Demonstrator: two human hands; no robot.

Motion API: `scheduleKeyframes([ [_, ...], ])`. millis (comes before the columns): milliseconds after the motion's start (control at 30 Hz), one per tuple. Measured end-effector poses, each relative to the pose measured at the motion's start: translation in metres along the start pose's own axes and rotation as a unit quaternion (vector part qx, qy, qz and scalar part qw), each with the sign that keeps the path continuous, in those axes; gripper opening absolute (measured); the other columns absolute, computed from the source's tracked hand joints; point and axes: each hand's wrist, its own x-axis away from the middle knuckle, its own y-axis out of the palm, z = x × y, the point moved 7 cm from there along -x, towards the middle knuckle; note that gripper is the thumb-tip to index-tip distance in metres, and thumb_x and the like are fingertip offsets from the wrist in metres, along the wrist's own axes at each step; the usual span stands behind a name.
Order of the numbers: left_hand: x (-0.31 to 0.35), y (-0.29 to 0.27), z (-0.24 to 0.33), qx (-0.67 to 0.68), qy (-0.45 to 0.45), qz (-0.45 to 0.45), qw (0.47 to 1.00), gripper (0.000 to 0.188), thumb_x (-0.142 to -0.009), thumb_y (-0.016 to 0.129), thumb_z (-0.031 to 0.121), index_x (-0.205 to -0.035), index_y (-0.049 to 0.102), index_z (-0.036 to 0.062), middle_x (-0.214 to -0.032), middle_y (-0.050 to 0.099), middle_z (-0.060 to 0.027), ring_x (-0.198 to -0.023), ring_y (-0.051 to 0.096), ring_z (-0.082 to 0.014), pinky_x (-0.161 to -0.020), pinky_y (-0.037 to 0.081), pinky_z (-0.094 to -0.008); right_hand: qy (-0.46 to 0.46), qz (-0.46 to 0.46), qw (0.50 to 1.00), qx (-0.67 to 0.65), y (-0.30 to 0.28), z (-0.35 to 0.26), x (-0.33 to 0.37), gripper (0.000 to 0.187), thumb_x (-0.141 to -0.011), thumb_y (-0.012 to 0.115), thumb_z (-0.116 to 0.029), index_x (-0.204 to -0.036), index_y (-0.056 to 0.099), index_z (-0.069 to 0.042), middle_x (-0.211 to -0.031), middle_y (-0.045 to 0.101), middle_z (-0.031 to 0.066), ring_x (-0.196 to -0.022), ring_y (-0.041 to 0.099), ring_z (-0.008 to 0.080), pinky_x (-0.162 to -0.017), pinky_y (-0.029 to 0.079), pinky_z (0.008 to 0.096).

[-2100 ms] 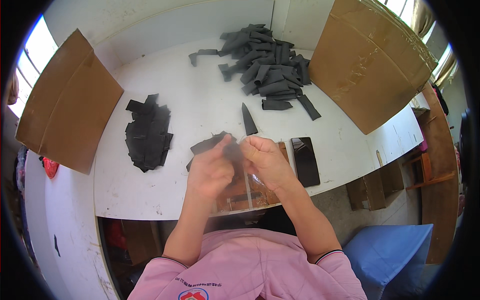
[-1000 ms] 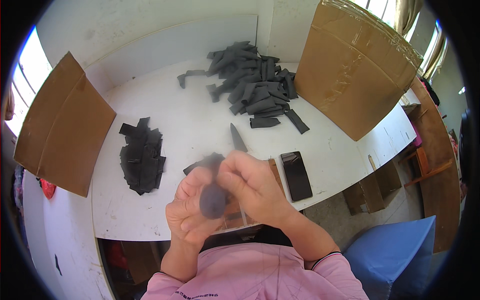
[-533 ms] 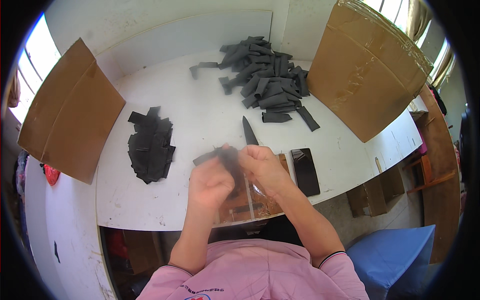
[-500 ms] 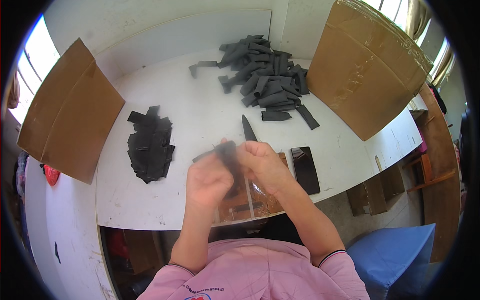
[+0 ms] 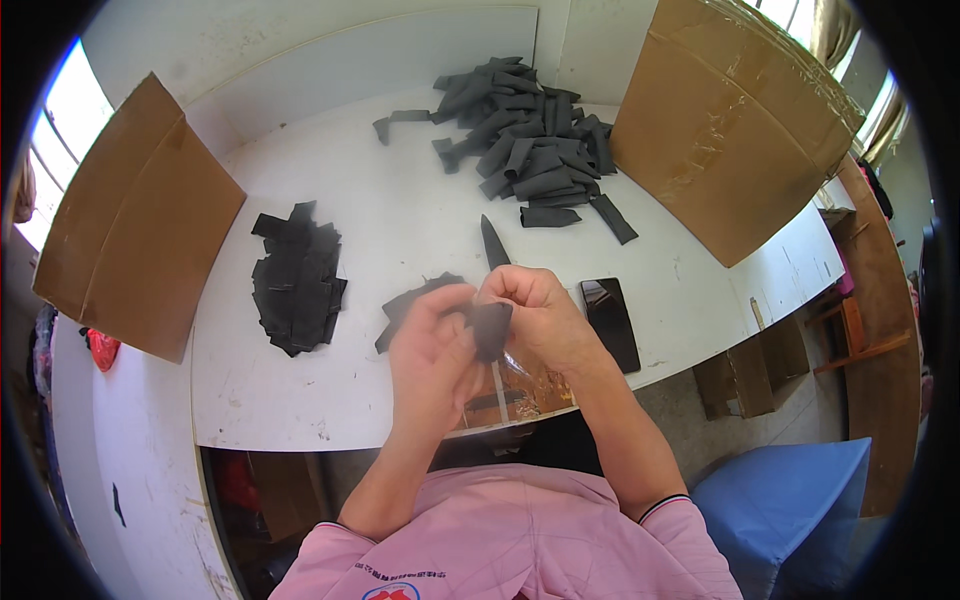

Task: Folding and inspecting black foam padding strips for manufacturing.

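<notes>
Close together over the table's near edge, my two hands share a small dark grey fabric piece (image 5: 490, 332). My left hand (image 5: 425, 350) has its thumb and fingers around the piece's left side. My right hand (image 5: 545, 315) pinches its upper right edge. More dark fabric pieces (image 5: 408, 300) lie on the table just beyond my left hand and are partly hidden by it. Past my right hand a dark pointed blade (image 5: 493, 243) points away from me; its other end is covered. Farther off is a heap of dark grey, tube-like fabric pieces (image 5: 535, 140).
A flatter pile of dark pieces (image 5: 298, 285) lies at left. Cardboard boxes (image 5: 140, 220) stand at left and right (image 5: 735, 130). A black phone (image 5: 610, 325) rests right of my hands. Under them is a brown, shiny-covered surface (image 5: 540, 385). Something blue (image 5: 785, 510) stands at lower right.
The fabric piece has been turned and now hangs lower between my hands. My left fingers have uncurled somewhat, and my left hand has shifted right. Dark pieces behind it show more.
</notes>
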Motion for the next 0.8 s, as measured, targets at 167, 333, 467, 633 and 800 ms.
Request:
scheduleKeyframes([
  [167,0.002,-0.036,-0.051,0.129,-0.17,0.019,0.977,0.021,-0.084,0.048,0.009,-0.103,0.047,0.0022,-0.066,0.05,-0.0024,-0.038,0.032,-0.0046,-0.034,0.024,-0.0191,0.087,0.011,0.988,-0.129,-0.009,0.06,0.004,0.017,-0.083,0.055,-0.016,-0.071,0.052,-0.004,-0.059,0.048,-0.0033,-0.05,0.039,0.003,-0.044,0.03,0.0173],
  [333,-0.006,-0.035,-0.016,-0.316,0.082,0.053,0.944,0.025,-0.081,0.048,0.005,-0.106,0.048,0.0012,-0.083,0.056,-0.0075,-0.062,0.052,-0.0143,-0.056,0.041,-0.0229,0.063,0.079,0.994,0.042,-0.021,0.05,0.006,0.018,-0.082,0.056,-0.017,-0.073,0.053,-0.002,-0.059,0.049,-0.0027,-0.051,0.042,0.0048,-0.047,0.033,0.0185],
  [467,-0.002,-0.011,0.008,-0.444,0.217,-0.038,0.868,0.022,-0.076,0.051,-0.001,-0.099,0.053,-0.001,-0.089,0.058,-0.0094,-0.082,0.056,-0.0215,-0.077,0.043,-0.0296,-0.029,0.121,0.983,0.134,-0.031,0.025,0.015,0.017,-0.081,0.057,-0.017,-0.079,0.054,-0.001,-0.064,0.051,-0.0005,-0.057,0.047,0.0069,-0.051,0.037,0.0204],
  [633,-0.006,-0.018,0.008,-0.318,0.201,0.019,0.926,0.013,-0.077,0.051,-0.003,-0.089,0.057,-0.0028,-0.086,0.06,-0.0085,-0.083,0.056,-0.0158,-0.075,0.042,-0.0254,-0.262,0.073,0.83,0.487,0.009,-0.044,0.035,0.032,-0.074,0.062,-0.03,-0.083,0.054,0.0,-0.072,0.052,0.0076,-0.068,0.055,0.0183,-0.055,0.043,0.0286],
  [800,0.002,-0.039,0.006,-0.131,0.15,0.074,0.977,0.008,-0.081,0.056,0.004,-0.085,0.055,-0.0024,-0.086,0.06,-0.0094,-0.083,0.054,-0.014,-0.077,0.041,-0.0255,-0.252,0.022,0.732,0.632,0.027,-0.038,0.025,0.029,-0.075,0.06,-0.029,-0.067,0.051,-0.003,-0.064,0.05,0.0065,-0.064,0.054,0.0228,-0.051,0.042,0.0335],
])
